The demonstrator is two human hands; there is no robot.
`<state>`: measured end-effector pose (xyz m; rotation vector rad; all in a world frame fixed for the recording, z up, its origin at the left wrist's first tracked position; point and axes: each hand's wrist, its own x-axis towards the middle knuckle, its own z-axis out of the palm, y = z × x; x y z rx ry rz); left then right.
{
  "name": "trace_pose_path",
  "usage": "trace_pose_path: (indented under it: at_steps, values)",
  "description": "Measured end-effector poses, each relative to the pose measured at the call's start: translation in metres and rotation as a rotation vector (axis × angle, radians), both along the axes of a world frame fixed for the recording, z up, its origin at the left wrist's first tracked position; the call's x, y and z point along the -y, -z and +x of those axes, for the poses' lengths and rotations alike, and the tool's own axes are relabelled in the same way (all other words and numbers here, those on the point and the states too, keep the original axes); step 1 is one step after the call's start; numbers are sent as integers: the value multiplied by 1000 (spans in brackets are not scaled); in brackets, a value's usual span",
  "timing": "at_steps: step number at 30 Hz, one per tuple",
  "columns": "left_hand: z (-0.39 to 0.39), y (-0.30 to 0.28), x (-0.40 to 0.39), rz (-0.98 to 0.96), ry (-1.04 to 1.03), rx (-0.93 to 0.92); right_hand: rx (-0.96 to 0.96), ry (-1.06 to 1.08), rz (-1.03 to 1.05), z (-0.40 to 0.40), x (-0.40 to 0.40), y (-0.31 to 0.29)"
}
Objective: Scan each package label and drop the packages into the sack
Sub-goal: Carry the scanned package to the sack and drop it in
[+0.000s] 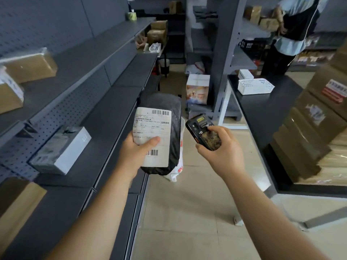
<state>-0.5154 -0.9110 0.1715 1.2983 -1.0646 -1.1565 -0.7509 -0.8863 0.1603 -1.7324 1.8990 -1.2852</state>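
Package (pixel 174 117) in black wrap sits in the left hand (pixel 135 152), held up over the aisle floor beside the shelves (pixel 105 113), with its white label (pixel 153 136) turned toward the camera. The left thumb lies across the lower part of the label, between two barcodes, and the fingers curl round the back of the package, out of sight. Just to the right, apart from the package, the right hand (pixel 219 147) grips a dark scanner (pixel 203 131), fingers wrapped round its body and the thumb pressed on top; its head tilts up and toward the package. Behind and below the package a white sack (pixel 178 166) with red print shows at the shelf's edge, mostly hidden. On the shelves at left lie a grey-and-white box (pixel 62 151) and, higher up, brown boxes (pixel 30 66), somewhat blurred. A printed carton (pixel 197 89) stands on the floor farther down the aisle. On the dark surface (pixel 262 109) at right rests a white basket (pixel 255 86), and stacked brown cartons (pixel 315 124) fill the right edge. A second person (pixel 293 34) in a light top stands at the far right.
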Motion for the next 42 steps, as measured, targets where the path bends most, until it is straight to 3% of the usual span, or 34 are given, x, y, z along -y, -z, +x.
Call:
trace_pose_path:
  at_steps: [8, 20, 31, 42]
  values:
    - [25, 27, 155, 47, -54, 52, 20, -54, 73, 13, 167, 25]
    - [14, 116, 395, 254, 30, 114, -36, 34, 228, -2, 377, 94]
    - [-5, 255, 509, 534, 80, 306, -26, -89, 457, -26, 514, 225]
    - [2, 372, 573, 611, 156, 453, -14, -105, 595, -20, 571, 324]
